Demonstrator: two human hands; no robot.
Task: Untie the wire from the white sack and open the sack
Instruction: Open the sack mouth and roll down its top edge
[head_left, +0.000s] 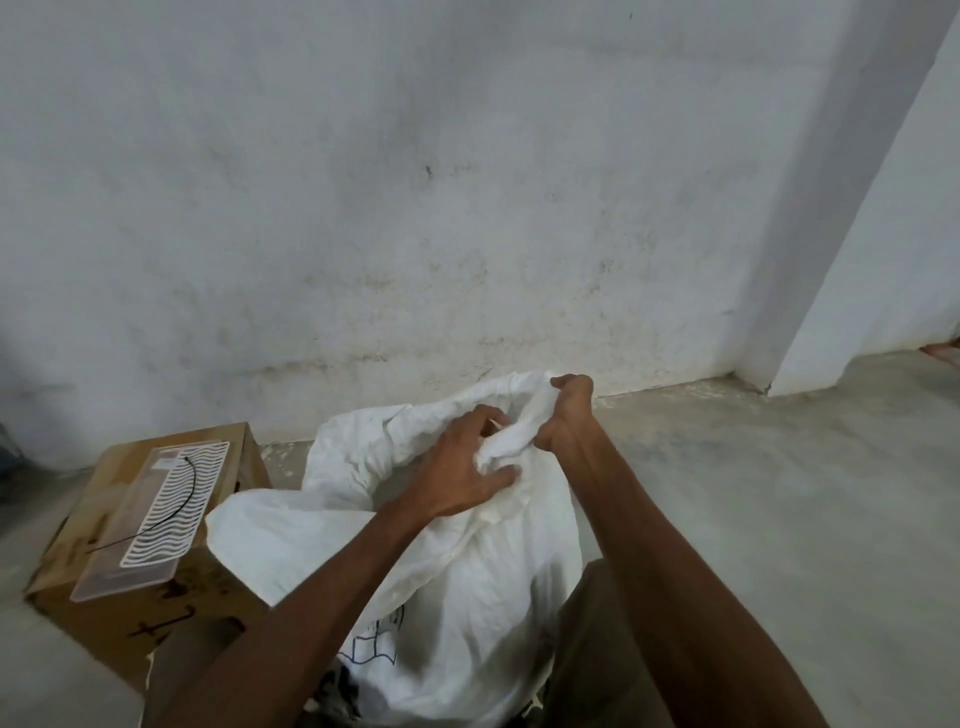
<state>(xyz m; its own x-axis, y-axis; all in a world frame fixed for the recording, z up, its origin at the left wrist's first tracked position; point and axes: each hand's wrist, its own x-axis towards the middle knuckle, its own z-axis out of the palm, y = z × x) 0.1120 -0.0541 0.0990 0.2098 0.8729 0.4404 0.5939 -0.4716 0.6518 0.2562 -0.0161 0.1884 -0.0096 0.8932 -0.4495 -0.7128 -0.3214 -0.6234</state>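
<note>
Standing on the concrete floor near the foot of the wall: white sack, woven and crinkled. Gripping its bunched neck in the right hand, fingers curled tight round the cloth, likely steadying it. Pinching folds just beside with the left hand, fingers bent and thumb pressing the fabric, seemingly spreading the mouth. Lying apart, a thin black wire, across a clear ribbed tray atop the cardboard box at the sack's left.
</note>
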